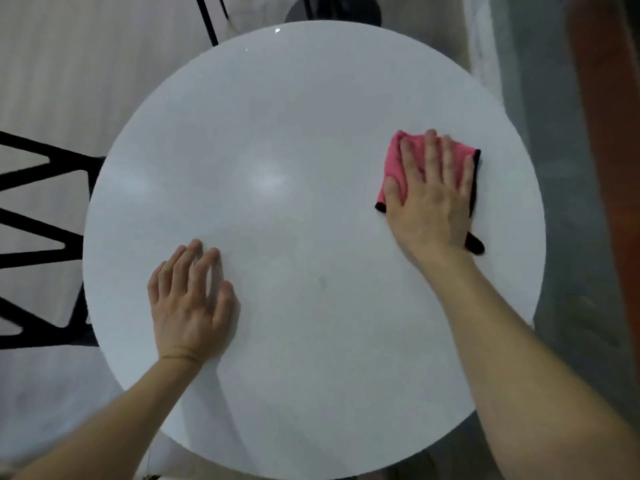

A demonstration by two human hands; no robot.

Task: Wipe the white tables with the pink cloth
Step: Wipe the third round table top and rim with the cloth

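A round white table (pixel 294 133) fills the middle of the head view. A folded pink cloth (pixel 394 164) with a black edge lies on its right side. My right hand (pixel 433 199) presses flat on the cloth with straight, spread fingers and covers most of it. My left hand (pixel 192 299) rests flat on the bare tabletop at the lower left, fingers straight and holding nothing. A thin band shows at the left wrist.
A black chair frame (pixel 38 244) stands against the table's left edge. Another dark chair (pixel 332 10) sits beyond the far edge. A grey floor strip (pixel 561 168) and a brown wooden upright (pixel 606 133) run along the right.
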